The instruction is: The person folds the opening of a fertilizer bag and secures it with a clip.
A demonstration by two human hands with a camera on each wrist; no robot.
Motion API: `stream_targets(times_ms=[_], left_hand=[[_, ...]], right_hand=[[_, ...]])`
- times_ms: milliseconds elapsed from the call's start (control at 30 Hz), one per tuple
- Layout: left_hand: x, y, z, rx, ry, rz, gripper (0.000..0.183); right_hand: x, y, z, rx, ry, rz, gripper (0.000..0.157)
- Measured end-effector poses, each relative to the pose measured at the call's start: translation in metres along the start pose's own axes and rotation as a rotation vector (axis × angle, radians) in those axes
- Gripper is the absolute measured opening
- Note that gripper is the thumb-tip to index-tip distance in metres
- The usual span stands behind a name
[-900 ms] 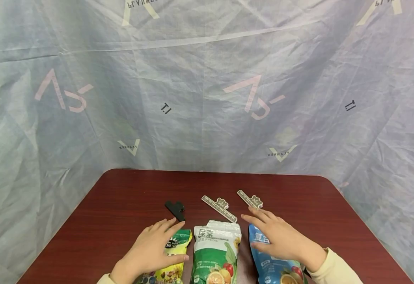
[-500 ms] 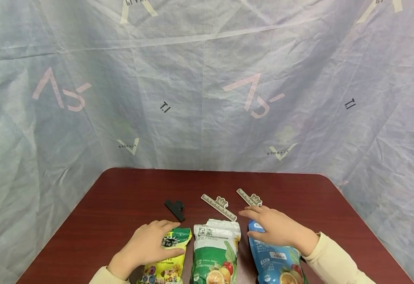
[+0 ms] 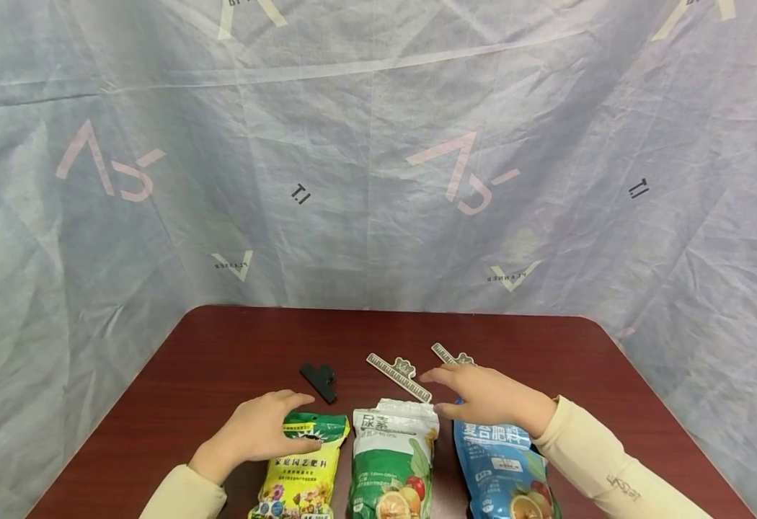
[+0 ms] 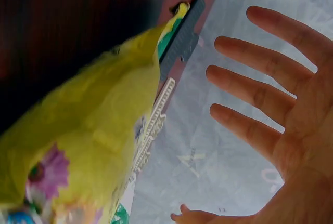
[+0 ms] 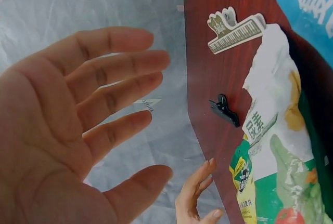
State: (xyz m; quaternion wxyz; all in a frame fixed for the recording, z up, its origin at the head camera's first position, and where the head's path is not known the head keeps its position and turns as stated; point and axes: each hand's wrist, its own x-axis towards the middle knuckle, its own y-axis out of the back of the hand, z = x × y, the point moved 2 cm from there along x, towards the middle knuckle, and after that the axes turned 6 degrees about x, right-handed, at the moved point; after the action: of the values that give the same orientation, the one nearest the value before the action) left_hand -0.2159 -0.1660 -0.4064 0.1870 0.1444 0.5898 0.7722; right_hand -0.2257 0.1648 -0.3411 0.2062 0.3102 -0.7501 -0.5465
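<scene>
My left hand hovers over the left side of a yellow and green fertilizer bag, fingers extended and holding nothing. In the left wrist view its spread fingers stand apart from the yellow bag. My right hand is above the top of a blue fertilizer bag, its fingers reaching left toward a piano-patterned clip. In the right wrist view that palm holds nothing. Between the hands lies a white and green bag with a crumpled top. A second patterned clip is partly hidden behind the right hand.
A black clip lies behind the yellow bag. All of this is on a dark red table with rounded far corners. A grey printed cloth hangs behind and at both sides.
My left hand has drawn back to the left, uncovering more of the yellow bag. The right hand has shifted left and slightly away from me, covering more of the far patterned clip.
</scene>
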Motion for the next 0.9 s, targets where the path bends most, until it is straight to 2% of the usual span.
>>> stream_targets(times_ms=[233, 500, 900], left_hand=[[0.005, -0.003, -0.014, -0.037, 0.029, -0.047, 0.077], [0.010, -0.003, -0.025, -0.082, -0.017, -0.087, 0.074], [0.015, 0.000, -0.039, -0.208, -0.023, -0.199, 0.068]], right_hand=[[0.018, 0.000, -0.004, 0.041, 0.047, -0.016, 0.037], [0.042, -0.007, -0.011, 0.093, 0.130, -0.039, 0.031], [0.077, -0.023, -0.031, 0.153, 0.156, -0.128, 0.024]])
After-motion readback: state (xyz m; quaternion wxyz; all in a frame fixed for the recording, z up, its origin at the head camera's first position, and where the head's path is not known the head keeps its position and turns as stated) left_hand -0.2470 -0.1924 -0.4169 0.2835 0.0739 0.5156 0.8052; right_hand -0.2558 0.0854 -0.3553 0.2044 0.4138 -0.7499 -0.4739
